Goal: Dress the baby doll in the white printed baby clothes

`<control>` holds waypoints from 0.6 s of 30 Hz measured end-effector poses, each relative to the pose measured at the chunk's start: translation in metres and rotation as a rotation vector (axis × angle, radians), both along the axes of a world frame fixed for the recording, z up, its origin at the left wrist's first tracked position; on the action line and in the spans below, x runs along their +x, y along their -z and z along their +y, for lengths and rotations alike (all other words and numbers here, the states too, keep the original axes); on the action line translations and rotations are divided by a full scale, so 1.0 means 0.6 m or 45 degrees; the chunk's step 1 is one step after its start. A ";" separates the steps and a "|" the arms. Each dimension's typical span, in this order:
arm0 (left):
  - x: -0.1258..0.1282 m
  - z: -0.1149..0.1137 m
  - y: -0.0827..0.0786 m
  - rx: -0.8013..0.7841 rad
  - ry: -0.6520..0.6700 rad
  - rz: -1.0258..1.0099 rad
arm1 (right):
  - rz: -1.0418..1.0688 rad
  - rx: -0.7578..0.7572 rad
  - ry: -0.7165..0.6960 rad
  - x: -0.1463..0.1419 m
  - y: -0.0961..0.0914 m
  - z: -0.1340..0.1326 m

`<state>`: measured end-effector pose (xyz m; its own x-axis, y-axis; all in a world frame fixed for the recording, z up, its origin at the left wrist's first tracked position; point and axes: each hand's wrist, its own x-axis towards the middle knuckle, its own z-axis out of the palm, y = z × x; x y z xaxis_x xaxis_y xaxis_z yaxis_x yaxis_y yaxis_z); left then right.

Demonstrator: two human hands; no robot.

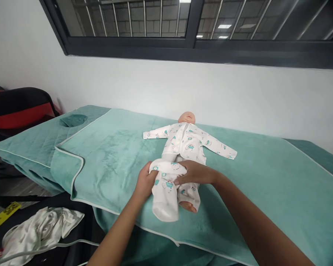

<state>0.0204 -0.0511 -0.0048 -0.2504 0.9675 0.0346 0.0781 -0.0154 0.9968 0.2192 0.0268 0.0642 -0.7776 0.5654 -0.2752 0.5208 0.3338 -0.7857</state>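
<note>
A baby doll [187, 117] lies on its back on a green blanket, its head toward the wall. It wears a white printed jacket [190, 143], sleeves spread to both sides. White printed baby pants [168, 184] are around its legs, the waistband bunched at about thigh height. My left hand [144, 183] grips the pants' left edge, thumb on top. On the opposite side, my right hand [196, 172] has its fingers closed on the waistband. One foot [188, 207] pokes out of the right-hand pant leg; the other foot is hidden inside the left-hand leg.
The green blanket [113, 147] covers a padded bed with a face hole [73, 120] at left. Crumpled white printed cloth [44, 229] and a pale cable [72, 242] lie on a black seat at lower left. A red-black chair [22, 111] stands farther back; a wall and window lie behind.
</note>
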 end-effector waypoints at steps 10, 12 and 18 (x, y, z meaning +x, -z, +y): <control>-0.012 0.112 0.021 0.241 -0.028 0.734 | 0.095 0.153 0.101 -0.015 0.016 0.011; -0.017 0.131 0.022 0.243 -0.014 0.735 | 0.081 0.179 0.151 -0.019 0.017 0.012; -0.020 0.168 0.023 0.248 0.052 0.659 | 0.061 0.250 0.366 -0.029 0.033 0.015</control>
<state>0.0081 0.0496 -0.0186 -0.1160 0.9395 0.3222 0.5524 -0.2086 0.8071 0.2018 0.0360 0.0443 -0.5885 0.8015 -0.1063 0.5795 0.3264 -0.7468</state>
